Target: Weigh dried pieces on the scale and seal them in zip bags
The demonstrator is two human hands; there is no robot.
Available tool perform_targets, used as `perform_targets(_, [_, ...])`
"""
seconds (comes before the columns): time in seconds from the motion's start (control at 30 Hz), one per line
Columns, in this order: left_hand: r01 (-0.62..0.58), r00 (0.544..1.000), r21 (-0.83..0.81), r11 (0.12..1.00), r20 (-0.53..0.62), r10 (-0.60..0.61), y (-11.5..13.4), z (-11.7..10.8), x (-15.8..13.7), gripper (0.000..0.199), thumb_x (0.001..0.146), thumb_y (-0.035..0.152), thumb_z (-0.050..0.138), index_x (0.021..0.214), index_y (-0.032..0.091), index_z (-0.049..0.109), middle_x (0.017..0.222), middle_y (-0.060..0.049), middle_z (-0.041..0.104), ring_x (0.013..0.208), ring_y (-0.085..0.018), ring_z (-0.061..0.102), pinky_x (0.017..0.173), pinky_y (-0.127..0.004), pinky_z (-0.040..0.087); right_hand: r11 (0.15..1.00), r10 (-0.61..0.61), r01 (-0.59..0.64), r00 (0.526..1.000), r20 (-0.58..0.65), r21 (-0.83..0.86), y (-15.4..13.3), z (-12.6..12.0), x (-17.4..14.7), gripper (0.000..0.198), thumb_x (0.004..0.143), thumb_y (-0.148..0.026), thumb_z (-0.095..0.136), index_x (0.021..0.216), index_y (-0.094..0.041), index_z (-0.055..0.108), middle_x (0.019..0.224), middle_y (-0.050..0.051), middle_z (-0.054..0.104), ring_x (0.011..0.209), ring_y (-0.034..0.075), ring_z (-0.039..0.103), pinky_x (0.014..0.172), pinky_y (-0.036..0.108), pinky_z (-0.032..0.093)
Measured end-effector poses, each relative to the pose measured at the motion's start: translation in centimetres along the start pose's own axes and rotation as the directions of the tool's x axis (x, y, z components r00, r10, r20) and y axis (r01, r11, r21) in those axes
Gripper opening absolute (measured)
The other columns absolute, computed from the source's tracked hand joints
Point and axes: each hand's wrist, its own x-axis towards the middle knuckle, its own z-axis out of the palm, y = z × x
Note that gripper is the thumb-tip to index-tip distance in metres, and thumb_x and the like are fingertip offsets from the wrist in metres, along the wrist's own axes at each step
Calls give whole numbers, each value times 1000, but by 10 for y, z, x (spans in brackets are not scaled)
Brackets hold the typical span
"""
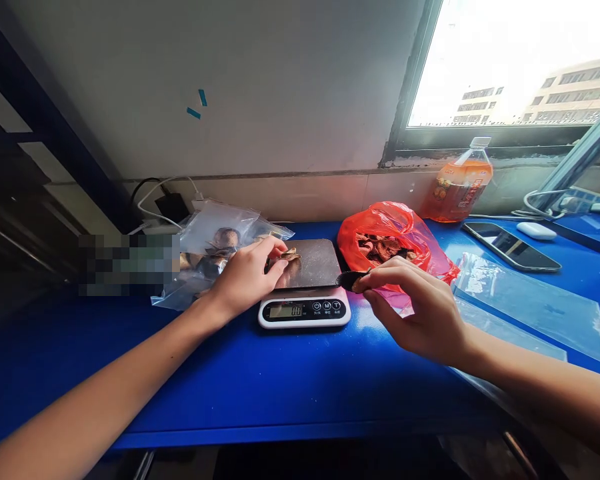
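A white kitchen scale [304, 312] with a metal plate [314, 263] stands on the blue table, its display reading about 0.0. At the plate's left side, my left hand [247, 273] is closed on a small brown dried piece [291, 255], partly hidden by the fingers. My right hand [415, 300] pinches a dark, curled dried slice [351, 280] by the scale's right edge. Just behind that hand, an open red plastic bag [353, 230] holds many reddish-brown dried slices [384, 248]. Left of the scale lies a clear zip bag [200, 230] with brown rounded pieces inside.
Clear flat bags [535, 303] lie at the right, near a phone [511, 247] and a white earphone case [536, 231]. A bottle of orange drink [461, 183] stands under the window. Cables and a black adapter [173, 205] sit against the wall at the left.
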Motion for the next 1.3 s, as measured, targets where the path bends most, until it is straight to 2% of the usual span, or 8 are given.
perform_targets(0.27, [-89,995,-24,996,-42,88,26,-13,-8,22,90,29,58,108,16,61,111,-10,68,107,-26,62,92,-41,51,999,-15,12,998,-56,-46,3,2,-2,26,86,-8,60,109,-21,55,86,5,71,75,16,70,67,28,58])
perform_targets(0.47, [-139,983,-324,936,70,170,65,-23,-26,31,85,35,69,110,19,60,101,-3,70,82,-16,65,70,-26,54,999,19,-20,999,-26,-34,-5,4,-2,23,86,-9,61,105,-20,55,90,6,72,79,18,71,72,30,58])
perform_targets(0.57, [-97,982,-409,908,112,155,76,-25,-31,18,85,29,67,100,20,62,88,1,69,72,-13,62,61,-22,51,1000,15,-16,999,31,23,-11,6,-3,25,87,-7,60,108,-20,54,88,5,72,77,16,70,70,28,57])
perform_targets(0.67, [-46,979,-444,895,157,128,78,-25,-31,8,87,26,61,85,18,63,75,3,65,67,-12,60,61,-23,48,998,-18,14,997,70,53,-13,6,-5,27,88,-6,58,110,-20,53,87,3,72,76,15,69,69,26,56])
perform_targets(0.8, [14,962,-445,895,249,109,76,-27,-29,16,90,24,54,79,17,64,71,3,64,65,-11,59,61,-24,44,999,-3,0,997,82,47,-14,5,-6,24,89,-10,60,110,-19,53,88,4,70,77,15,68,68,26,55])
perform_targets(0.97, [113,944,-424,898,327,36,76,-29,-25,22,93,27,49,81,16,63,69,3,63,62,-12,56,58,-25,40,988,126,-130,991,51,89,-12,0,-1,18,90,-16,60,108,-17,56,86,4,66,73,13,64,67,25,54])
perform_targets(1.13, [134,939,-422,897,343,21,73,-26,-24,23,96,29,48,85,17,65,75,2,68,66,-12,60,61,-24,42,923,318,-353,924,211,155,-6,0,1,12,97,-26,53,106,-18,57,84,4,68,74,14,64,64,25,53])
perform_targets(1.3, [65,958,-406,911,281,57,72,-23,-26,18,94,26,51,86,17,66,74,3,68,65,-11,61,62,-23,43,917,268,-367,857,441,156,-11,4,-1,11,96,-24,53,96,-18,61,85,4,71,72,13,63,64,24,50])
